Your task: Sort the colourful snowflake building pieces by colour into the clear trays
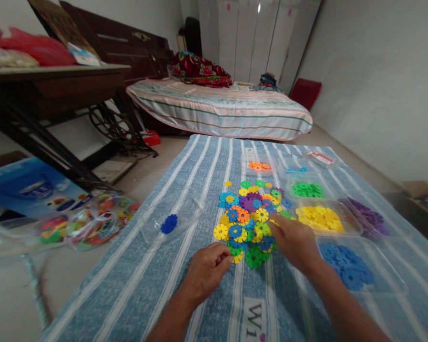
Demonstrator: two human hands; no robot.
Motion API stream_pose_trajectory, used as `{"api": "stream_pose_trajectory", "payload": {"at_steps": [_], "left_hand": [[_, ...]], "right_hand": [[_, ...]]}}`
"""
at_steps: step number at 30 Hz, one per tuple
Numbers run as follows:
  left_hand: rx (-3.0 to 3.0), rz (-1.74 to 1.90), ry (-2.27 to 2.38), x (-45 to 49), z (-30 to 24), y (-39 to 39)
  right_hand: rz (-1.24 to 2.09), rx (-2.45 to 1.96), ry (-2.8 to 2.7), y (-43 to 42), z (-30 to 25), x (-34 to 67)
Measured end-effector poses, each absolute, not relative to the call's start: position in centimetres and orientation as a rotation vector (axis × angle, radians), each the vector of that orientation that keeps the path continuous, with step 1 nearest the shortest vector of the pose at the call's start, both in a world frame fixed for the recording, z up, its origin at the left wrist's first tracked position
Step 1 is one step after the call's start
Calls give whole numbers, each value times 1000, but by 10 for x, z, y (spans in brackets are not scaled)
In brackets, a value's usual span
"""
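Note:
A loose pile of notched plastic flower discs in several colours lies on a striped blue cloth. My left hand is curled closed at the near left edge of the pile, next to a green disc and a yellow disc. Whatever its fingers hold, if anything, is hidden. At the pile's right side my right hand reaches in with fingers bent together among the discs; what lies at its fingertips cannot be made out. Close by that hand stands a clear tray of yellow discs.
On the right are clear trays of blue discs, purple discs and green discs. Farther back sits a tray with orange discs. A clear container with a dark blue oval lies left. A bed stands beyond.

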State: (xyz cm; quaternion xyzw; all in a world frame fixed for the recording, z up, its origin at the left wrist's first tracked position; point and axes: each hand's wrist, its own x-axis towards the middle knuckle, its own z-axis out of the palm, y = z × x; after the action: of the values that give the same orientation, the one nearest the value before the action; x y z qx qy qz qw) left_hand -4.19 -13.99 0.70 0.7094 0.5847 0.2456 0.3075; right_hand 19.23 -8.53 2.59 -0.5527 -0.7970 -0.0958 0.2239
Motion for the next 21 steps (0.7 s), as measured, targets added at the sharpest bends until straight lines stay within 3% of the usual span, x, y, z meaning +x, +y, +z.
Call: {"api": "stream_pose_trajectory", "payload": {"at_steps": [6, 21], "left_hand": [[1882, 634, 1541, -43, 6, -140], [1872, 641, 1545, -44, 3, -138]], "right_hand": [[124, -1602, -2620, -101, 28, 121], [-39, -1385, -2675, -103, 5, 111]]}}
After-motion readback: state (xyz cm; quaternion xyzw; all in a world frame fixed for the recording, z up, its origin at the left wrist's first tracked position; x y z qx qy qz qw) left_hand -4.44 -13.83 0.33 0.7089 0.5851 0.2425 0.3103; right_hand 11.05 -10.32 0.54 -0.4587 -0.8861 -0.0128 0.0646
